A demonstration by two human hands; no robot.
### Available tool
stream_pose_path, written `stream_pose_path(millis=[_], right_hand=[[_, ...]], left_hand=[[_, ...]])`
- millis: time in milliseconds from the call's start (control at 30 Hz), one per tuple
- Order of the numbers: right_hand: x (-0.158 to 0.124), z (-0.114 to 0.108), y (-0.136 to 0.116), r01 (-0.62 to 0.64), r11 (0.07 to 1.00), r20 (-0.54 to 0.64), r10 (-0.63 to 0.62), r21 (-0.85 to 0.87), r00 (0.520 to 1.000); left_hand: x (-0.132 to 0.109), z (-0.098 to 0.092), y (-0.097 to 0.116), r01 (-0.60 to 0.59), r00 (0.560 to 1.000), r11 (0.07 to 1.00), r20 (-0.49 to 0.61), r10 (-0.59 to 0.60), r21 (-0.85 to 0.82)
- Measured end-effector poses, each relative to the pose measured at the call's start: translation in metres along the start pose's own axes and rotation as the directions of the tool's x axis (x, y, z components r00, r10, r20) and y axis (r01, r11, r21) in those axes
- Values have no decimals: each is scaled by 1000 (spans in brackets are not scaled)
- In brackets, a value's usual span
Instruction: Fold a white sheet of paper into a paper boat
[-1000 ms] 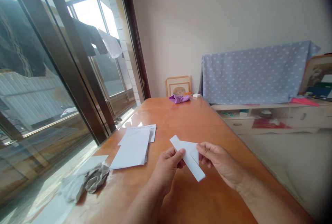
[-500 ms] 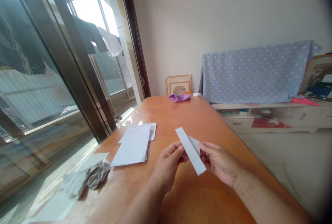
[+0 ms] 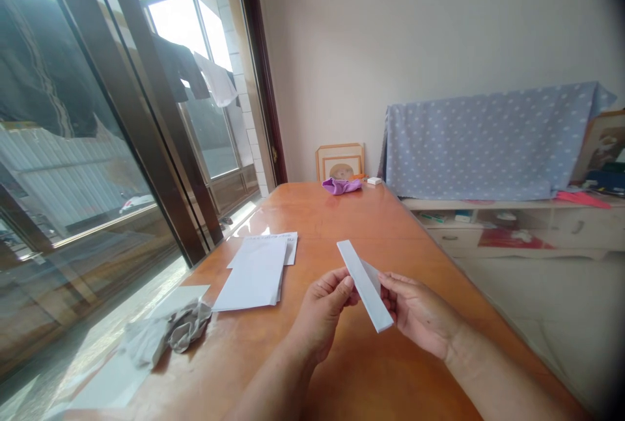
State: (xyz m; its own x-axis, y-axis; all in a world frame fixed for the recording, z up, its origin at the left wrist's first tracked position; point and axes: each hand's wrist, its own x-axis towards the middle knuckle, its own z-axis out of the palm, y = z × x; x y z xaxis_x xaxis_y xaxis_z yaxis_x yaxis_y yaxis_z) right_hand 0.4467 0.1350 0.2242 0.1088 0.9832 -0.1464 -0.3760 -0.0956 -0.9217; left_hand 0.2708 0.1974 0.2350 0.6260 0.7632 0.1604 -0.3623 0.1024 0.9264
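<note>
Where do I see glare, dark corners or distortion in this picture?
Head view: windows partly blown out, glare along the left of the table; head view: black corners at right, and the door frame leans steeply, probably lens distortion; head view: folded paper looks pale, its edges clear.

Middle lane: wide open here, bare bench (image 3: 317, 213) running on past the folded paper (image 3: 366, 287), room for a hand to sweep through
Between the hands: shut off, the folded paper bridging left hand (image 3: 326, 310) and right hand (image 3: 420, 317)
Left side: traffic, paper stack (image 3: 251, 278) lying flat, crumpled grey cloth (image 3: 188, 325) bulging nearer, door frame (image 3: 170, 141) beyond
Far end: purple cloth (image 3: 342, 186) and white box (image 3: 374, 181) in the way
Right edge: bare wood beyond the right hand's fingers
</note>
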Motion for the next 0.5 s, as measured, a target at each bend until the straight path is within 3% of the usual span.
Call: stream_pose_path(millis=[167,367,500], right_hand=[[2,-2,3,-23,994,40,19,102,999],[2,-4,5,9,988,38,-15,156,999],[2,-4,5,-3,985,62,-8,172,998]], left_hand=[[0,-1,-2,5,1000,1000,-16,-5,-7],[0,-2,-6,-30,986,999,-164,23,-44],[-2,-1,-7,-76,987,997,-147,71,-27]])
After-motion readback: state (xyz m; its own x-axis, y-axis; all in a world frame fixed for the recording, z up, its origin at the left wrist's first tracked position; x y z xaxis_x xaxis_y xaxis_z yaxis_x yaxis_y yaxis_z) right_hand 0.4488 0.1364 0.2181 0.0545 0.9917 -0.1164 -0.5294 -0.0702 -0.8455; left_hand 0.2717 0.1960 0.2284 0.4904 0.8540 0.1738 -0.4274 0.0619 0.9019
